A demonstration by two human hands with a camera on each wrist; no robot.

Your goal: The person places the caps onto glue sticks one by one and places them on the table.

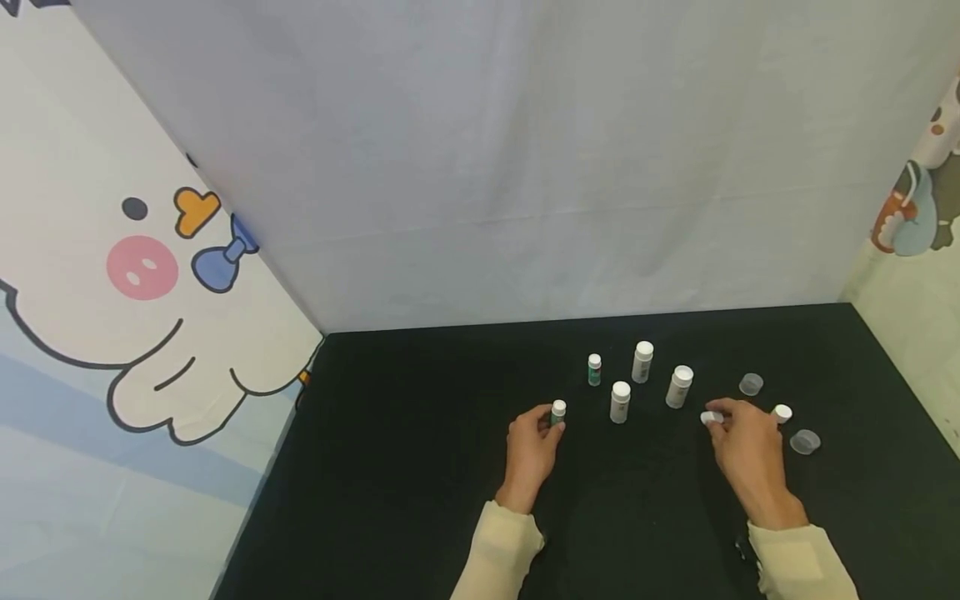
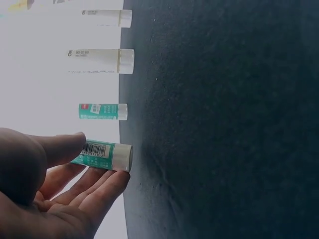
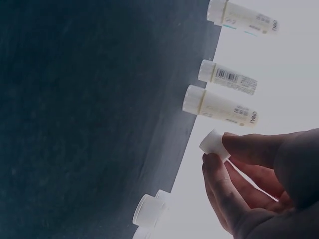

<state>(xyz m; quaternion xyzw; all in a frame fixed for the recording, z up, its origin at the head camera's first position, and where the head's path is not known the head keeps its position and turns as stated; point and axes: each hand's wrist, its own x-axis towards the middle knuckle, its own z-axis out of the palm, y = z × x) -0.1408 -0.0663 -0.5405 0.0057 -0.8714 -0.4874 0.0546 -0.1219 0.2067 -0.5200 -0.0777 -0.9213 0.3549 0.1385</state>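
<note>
My left hand (image 1: 529, 454) pinches a small green glue stick (image 1: 558, 418) with a white cap between thumb and fingers; its barcode label faces the left wrist view. A second green glue stick (image 1: 594, 372) stands upright just beyond. Three larger white glue sticks (image 1: 642, 363) stand between the hands, one of them (image 1: 619, 404) nearer the left hand and another (image 1: 679, 388) nearer the right. Thumb and fingertips of my right hand (image 1: 750, 446) pinch a small white cap (image 3: 215, 143), held to the right of the white sticks.
Right of the right hand lie another white cap-like piece (image 1: 782, 413), partly behind the hand, and two clear round caps, one farther back (image 1: 751, 384) and one nearer (image 1: 805, 442). A grey-white curtain (image 1: 525, 167) hangs behind the black tabletop (image 1: 405, 433). Cartoon-printed cloth (image 1: 82, 333) hangs on the left.
</note>
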